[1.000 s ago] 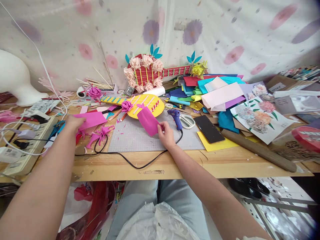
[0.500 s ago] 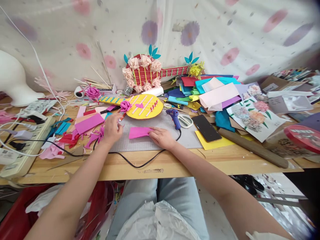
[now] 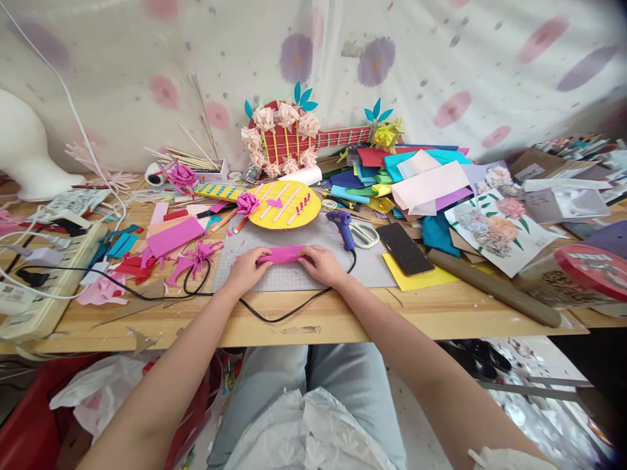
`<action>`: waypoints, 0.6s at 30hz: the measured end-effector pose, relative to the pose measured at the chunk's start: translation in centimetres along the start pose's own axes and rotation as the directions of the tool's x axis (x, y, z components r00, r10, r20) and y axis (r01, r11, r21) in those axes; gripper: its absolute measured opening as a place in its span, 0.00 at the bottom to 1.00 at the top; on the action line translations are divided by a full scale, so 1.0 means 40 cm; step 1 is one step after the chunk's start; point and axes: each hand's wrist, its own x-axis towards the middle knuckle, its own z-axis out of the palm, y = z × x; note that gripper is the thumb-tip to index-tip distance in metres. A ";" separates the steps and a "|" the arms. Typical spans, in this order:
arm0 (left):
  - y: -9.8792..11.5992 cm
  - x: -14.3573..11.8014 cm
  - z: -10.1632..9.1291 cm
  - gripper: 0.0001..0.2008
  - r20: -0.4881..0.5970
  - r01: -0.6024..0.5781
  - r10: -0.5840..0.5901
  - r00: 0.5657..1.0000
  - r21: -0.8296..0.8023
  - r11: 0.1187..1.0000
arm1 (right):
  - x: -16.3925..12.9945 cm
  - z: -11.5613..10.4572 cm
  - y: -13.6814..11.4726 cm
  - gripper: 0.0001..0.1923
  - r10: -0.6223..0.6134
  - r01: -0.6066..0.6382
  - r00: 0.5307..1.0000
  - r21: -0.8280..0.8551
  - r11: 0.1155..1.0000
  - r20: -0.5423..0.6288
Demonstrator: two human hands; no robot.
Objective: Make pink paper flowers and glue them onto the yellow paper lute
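Observation:
A strip of magenta paper (image 3: 283, 254) lies across the grey cutting mat (image 3: 235, 245). My left hand (image 3: 249, 269) pinches its left end between thumb and fingers. At the right end, my right hand (image 3: 319, 264) grips the paper the same way, and the near edge looks bent up. Just beyond the strip rests a yellow paper guitar (image 3: 287, 212) with a magenta paper rose (image 3: 247, 203) on its body. A blue glue gun (image 3: 341, 228) stands to the right of my right hand, its black cord running along the mat's front edge.
White-handled scissors (image 3: 365, 236) and a black phone (image 3: 404, 249) on yellow paper lie to the right. Magenta paper scraps (image 3: 196, 260) and a power strip (image 3: 53, 287) are on the left. Behind stands a red paper guitar (image 3: 289, 140) with pale roses, beside stacked coloured paper (image 3: 431, 186).
My left hand has moved right and down from near the guitar neck and taken the paper's left end. Both hands now hold the strip, which looks narrower than before.

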 end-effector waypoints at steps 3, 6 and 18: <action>0.001 -0.001 0.001 0.10 -0.001 0.068 -0.068 0.998 -0.030 0.997 | -0.001 0.001 0.001 0.07 0.037 -0.037 0.999 0.047 0.998 -0.005; 0.004 -0.001 -0.004 0.11 0.019 0.107 -0.106 0.994 -0.045 0.993 | -0.001 0.002 0.004 0.08 0.080 -0.077 0.997 0.115 0.990 -0.018; -0.006 0.011 -0.002 0.12 0.006 0.072 -0.072 0.997 -0.063 0.995 | 0.007 0.010 0.008 0.09 0.255 -0.237 0.965 0.222 0.946 -0.058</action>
